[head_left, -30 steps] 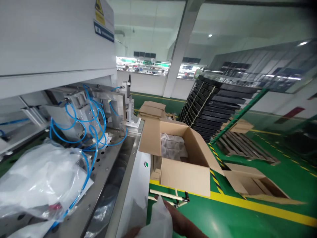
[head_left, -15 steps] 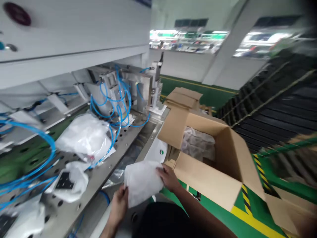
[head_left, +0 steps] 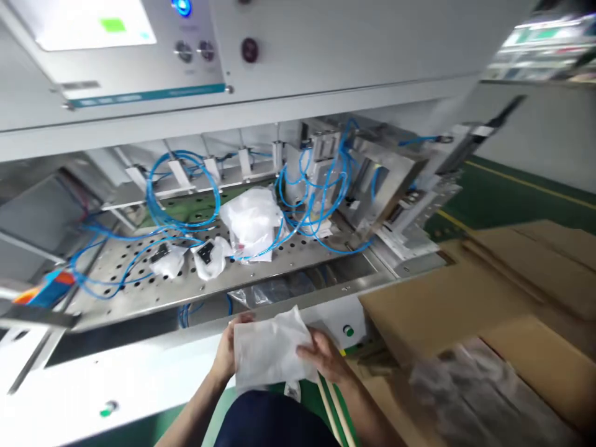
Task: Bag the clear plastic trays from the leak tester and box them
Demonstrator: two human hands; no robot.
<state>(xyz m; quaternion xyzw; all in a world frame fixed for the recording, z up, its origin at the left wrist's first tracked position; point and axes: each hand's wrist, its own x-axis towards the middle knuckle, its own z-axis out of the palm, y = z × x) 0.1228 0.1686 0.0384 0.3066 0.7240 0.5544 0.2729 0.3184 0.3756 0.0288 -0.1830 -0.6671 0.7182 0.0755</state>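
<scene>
My left hand and my right hand grip opposite sides of a white non-woven pouch, held low in front of my dark clothing. A small clear tag or packet shows at the pouch's lower edge. Beyond my hands, two small white plastic bags with black items and a larger white plastic bag lie on a perforated steel plate. Neither hand touches them.
Blue pneumatic tubing loops over the machine's plate and steel mechanism. A control panel with buttons sits above. An open cardboard box with blurred wrapped contents fills the lower right. Two wooden rods lie below my right hand.
My view has swung left, bringing the machine's control panel in and moving the box to the lower right. Both hands still hold the pouch, now lower and nearer my body.
</scene>
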